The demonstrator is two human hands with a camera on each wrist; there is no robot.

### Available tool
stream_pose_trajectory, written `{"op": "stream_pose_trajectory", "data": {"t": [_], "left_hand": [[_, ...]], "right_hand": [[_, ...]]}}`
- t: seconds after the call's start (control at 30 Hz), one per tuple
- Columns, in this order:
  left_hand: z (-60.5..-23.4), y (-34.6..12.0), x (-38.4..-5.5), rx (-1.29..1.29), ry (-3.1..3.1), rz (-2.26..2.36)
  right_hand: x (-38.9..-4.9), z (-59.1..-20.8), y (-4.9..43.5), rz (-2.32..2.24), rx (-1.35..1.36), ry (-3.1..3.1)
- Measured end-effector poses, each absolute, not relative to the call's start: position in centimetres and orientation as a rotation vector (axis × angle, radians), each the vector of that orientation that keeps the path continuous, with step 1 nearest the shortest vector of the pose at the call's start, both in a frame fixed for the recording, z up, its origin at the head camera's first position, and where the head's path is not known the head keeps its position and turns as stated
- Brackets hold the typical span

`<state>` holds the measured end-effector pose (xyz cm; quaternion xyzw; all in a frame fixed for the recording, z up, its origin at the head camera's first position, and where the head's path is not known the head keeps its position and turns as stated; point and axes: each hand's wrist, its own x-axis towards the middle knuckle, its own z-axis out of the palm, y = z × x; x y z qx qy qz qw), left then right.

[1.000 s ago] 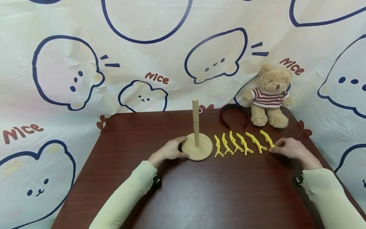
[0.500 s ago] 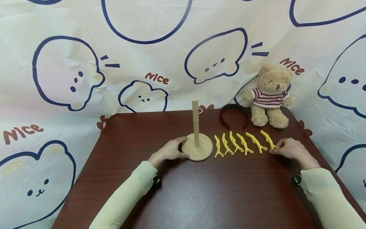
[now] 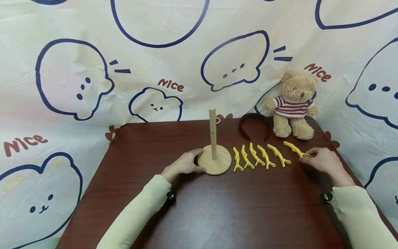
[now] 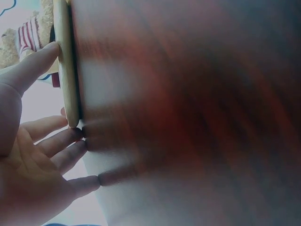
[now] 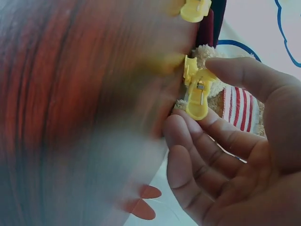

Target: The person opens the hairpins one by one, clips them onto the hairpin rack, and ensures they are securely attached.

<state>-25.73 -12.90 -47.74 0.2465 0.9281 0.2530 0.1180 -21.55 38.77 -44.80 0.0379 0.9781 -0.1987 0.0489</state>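
In the head view, a wooden stand (image 3: 220,163) with a round base and an upright post stands at mid-table. My left hand (image 3: 186,162) holds the left edge of its base; in the left wrist view the thumb and index finger lie against the disc's rim (image 4: 70,89), and the other fingers spread toward the table. At the right, my right hand (image 3: 324,162) pinches the forked end of a yellow alligator hair clip (image 3: 293,148) between thumb and fingers. Several similar yellow hair clips (image 3: 262,155) lie in a row between the stand and that hand.
Behind the clips lies a dark red headband (image 3: 243,131). A teddy bear (image 3: 293,103) in a striped shirt sits at the table's back right corner. A patterned cloth (image 3: 174,62) hangs behind the brown table (image 3: 217,214).
My right hand has shifted slightly right and up, swinging the forked end of the pinched hair clip with it, and its prongs have drawn together. The left hand has stayed on the stand.
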Motion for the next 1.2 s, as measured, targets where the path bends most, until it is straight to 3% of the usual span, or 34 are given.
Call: {"op": "stream_pose_trajectory", "data": {"t": [0.73, 1.2], "left_hand": [[-47.6, -13.0, -25.6, 0.689, 2.707, 0.756], [-47.7, -13.0, -25.7, 0.719, 2.723, 0.747]], "right_hand": [[-21.3, -43.6, 36.6, -0.674, 0.027, 3.166], [-21.1, -42.7, 33.2, -0.723, -0.19, 3.191]]}}
